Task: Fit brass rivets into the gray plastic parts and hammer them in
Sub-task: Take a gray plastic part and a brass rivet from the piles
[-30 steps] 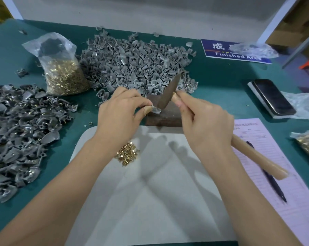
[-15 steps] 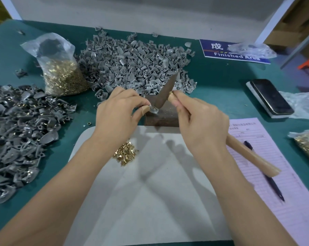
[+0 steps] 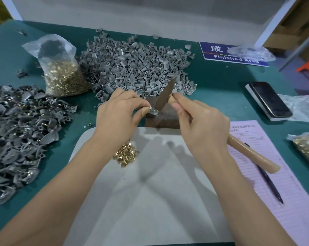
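My left hand (image 3: 118,114) pinches a small gray plastic part (image 3: 154,110) with a brass rivet in it, resting on a rusty metal block (image 3: 165,118). My right hand (image 3: 201,126) grips the wooden handle of a hammer (image 3: 165,94) close to its head, and the head's lower end touches the part. A small heap of loose brass rivets (image 3: 126,154) lies on the white mat (image 3: 150,201) under my left wrist.
A big pile of gray parts (image 3: 132,68) lies behind the block, another pile (image 3: 16,132) at the left. A bag of rivets (image 3: 61,71) stands back left, another (image 3: 308,148) at the right edge. A phone (image 3: 270,100), pink form (image 3: 274,174), pen (image 3: 267,176) and blue sign (image 3: 221,54) are at the right.
The hammer head has stayed on the part with only slight shifts. Both hands keep their grips.
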`<action>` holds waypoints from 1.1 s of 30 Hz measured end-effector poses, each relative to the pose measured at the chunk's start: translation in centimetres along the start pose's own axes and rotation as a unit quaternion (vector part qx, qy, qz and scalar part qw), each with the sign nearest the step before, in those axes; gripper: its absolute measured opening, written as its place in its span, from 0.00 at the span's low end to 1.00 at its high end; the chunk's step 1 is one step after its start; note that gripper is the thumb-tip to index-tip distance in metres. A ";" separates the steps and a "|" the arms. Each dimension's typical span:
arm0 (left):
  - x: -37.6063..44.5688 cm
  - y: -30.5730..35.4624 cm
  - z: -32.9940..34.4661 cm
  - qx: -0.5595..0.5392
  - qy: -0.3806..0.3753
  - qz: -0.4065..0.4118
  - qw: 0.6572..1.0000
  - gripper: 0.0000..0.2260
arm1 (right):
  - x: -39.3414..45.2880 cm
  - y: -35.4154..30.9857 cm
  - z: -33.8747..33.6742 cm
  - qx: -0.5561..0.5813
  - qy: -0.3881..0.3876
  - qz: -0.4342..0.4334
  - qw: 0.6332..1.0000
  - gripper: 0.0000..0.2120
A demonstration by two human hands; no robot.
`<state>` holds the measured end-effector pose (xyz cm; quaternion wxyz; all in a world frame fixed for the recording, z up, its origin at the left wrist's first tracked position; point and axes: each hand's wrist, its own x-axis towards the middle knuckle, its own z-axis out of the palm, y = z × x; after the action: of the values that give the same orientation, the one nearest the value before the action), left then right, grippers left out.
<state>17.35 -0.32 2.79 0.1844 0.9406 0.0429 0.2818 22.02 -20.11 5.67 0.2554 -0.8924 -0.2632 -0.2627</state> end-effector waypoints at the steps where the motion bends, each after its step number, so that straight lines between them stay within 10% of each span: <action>1: 0.0 0.0 0.0 0.001 -0.002 0.000 1.000 0.07 | 0.0 -0.1 0.0 0.009 0.019 0.004 1.000 0.12; 7: 0.1 0.0 0.0 0.005 -0.005 -0.001 1.000 0.05 | 0.1 -0.2 0.1 0.017 -0.004 -0.017 1.000 0.12; 15: -0.2 0.3 0.0 -0.024 -0.029 -0.025 0.999 0.05 | 1.4 2.8 -0.6 0.173 -0.070 0.161 0.969 0.13; 33: -0.5 -0.1 -0.7 -0.162 -0.069 -0.077 0.981 0.03 | 0.8 1.3 1.3 -0.041 -0.146 0.081 0.985 0.11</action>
<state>16.57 -0.13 3.08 0.3580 0.9093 0.0563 0.2047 23.84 -19.99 4.77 0.1981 -0.9493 -0.2133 -0.1184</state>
